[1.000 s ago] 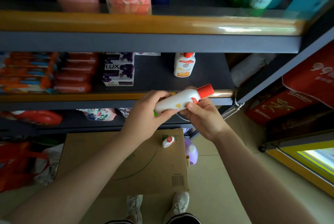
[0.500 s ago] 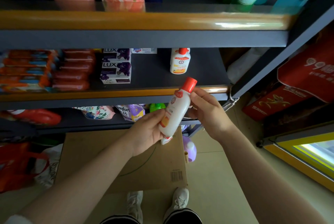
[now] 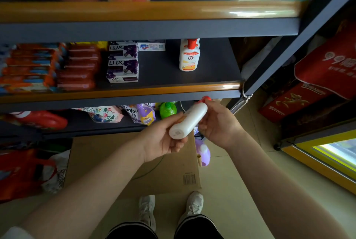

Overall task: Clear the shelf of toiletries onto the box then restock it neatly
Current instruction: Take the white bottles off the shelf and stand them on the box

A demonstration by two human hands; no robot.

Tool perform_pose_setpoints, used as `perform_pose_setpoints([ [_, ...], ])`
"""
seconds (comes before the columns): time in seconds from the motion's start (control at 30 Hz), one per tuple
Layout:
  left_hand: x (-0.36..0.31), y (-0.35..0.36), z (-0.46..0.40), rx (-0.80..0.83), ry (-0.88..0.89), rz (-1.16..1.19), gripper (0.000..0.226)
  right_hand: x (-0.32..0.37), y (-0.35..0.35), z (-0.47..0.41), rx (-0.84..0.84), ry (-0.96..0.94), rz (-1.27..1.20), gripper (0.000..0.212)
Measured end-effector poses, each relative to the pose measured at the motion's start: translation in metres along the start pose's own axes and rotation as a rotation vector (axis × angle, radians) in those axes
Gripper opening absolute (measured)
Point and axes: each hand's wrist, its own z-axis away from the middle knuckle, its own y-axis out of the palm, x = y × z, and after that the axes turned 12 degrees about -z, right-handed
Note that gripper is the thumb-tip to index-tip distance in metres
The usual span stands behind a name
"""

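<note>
Head view: both hands' fingers [image 3: 174, 147] grip white bottle [image 3: 189, 120], base in left, cap in right.

Bare forearms, white lace-up sneakers [image 3: 194, 205], black shorts [image 3: 196, 227] with thin white stripes at the hem.
</note>
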Motion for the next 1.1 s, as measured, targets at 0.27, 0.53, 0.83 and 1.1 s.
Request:
perform_pose_setpoints([
  [0.27, -0.002, 0.003, 0.001, -0.149, -0.015, -0.313, 0.036, -0.027, -0.002, -0.002, -0.021, 0.219, -0.203, 0.036],
  [0.53, 0.040, -0.018, -0.020, -0.302, 0.239, -0.681, 0.027, -0.028, -0.024, -0.008, 0.083, -0.025, 0.150, 0.047],
  [0.83, 0.088, -0.056, -0.063, -0.439, 0.212, -1.016, 0.036, -0.067, -0.077, -0.047, 0.068, -0.541, 1.117, 0.024],
  [1.1, 0.107, -0.105, -0.081, -0.523, 0.112, -1.005, 0.027, -0.133, -0.131, -0.123, -0.054, -0.524, 1.303, 0.026],
])
